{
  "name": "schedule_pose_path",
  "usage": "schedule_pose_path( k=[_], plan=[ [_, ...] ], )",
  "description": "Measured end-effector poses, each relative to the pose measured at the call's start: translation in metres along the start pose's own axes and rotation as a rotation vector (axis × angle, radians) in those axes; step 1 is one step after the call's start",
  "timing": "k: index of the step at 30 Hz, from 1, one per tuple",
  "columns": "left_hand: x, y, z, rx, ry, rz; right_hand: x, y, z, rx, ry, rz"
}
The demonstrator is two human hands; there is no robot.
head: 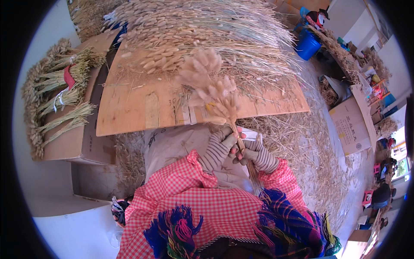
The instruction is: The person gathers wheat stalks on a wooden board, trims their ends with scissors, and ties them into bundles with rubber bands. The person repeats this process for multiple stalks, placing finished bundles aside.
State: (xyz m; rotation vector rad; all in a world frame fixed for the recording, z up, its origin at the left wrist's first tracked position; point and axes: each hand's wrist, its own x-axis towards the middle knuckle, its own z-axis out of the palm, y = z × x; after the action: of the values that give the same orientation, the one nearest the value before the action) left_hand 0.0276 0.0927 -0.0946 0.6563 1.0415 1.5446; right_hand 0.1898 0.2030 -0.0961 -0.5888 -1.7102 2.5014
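A bunch of dried bunny-tail grass [223, 90] stands tilted between my hands, its fluffy heads over the near edge of the wooden board [129, 106] and its stalks running down toward my lap. My left hand [220, 145], in a striped fingertip-less glove, grips the stalks just below the heads. Slightly lower, my right hand [257, 153] in a matching glove closes around the same stalks. A thin yellowish band or tie appears at the stalks between the hands. Loose grass stems with heads [194, 35] are spread thickly over the far part of the board.
At left, tied grass bundles [61, 94] lie on a cardboard box [74, 136]. Straw litter [284, 136] covers the floor to the right. Farther right are a printed carton [351, 124], a blue bucket [308, 44] and several people at work. A pale sack cloth [174, 142] covers my lap.
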Motion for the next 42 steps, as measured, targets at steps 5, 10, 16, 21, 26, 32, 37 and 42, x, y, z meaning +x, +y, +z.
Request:
schedule_pose_path(
  k=[5, 10, 16, 21, 26, 32, 37, 42],
  plan=[
    [0.001, 0.010, -0.002, -0.023, -0.018, -0.048, 0.007, 0.002, -0.016, 0.055, -0.111, 0.082],
    [-0.001, 0.017, -0.003, 0.032, 0.087, -0.105, 0.007, -0.005, -0.015, -0.214, -0.023, -0.048],
    [0.002, 0.011, 0.001, 0.027, 0.222, -0.028, 0.011, -0.051, -0.003, -0.653, 0.443, -0.461],
    [-0.001, 0.008, 0.009, 0.087, 0.203, -0.008, 0.026, -0.097, 0.009, -0.986, 0.459, -0.832],
    [-0.001, 0.008, 0.016, 0.117, 0.222, 0.050, 0.058, -0.120, 0.016, -1.095, 0.383, -0.891],
    [0.009, 0.007, 0.006, 0.003, 0.354, 0.178, 0.048, -0.097, 0.019, -0.892, 0.439, -0.776],
    [0.016, 0.018, -0.001, 0.035, 0.413, 0.176, 0.024, -0.057, 0.020, -0.662, 0.258, -0.183],
    [0.012, 0.019, 0.007, 0.028, 0.310, 0.107, 0.022, -0.036, 0.015, -0.278, 0.074, -0.110]
  ],
)
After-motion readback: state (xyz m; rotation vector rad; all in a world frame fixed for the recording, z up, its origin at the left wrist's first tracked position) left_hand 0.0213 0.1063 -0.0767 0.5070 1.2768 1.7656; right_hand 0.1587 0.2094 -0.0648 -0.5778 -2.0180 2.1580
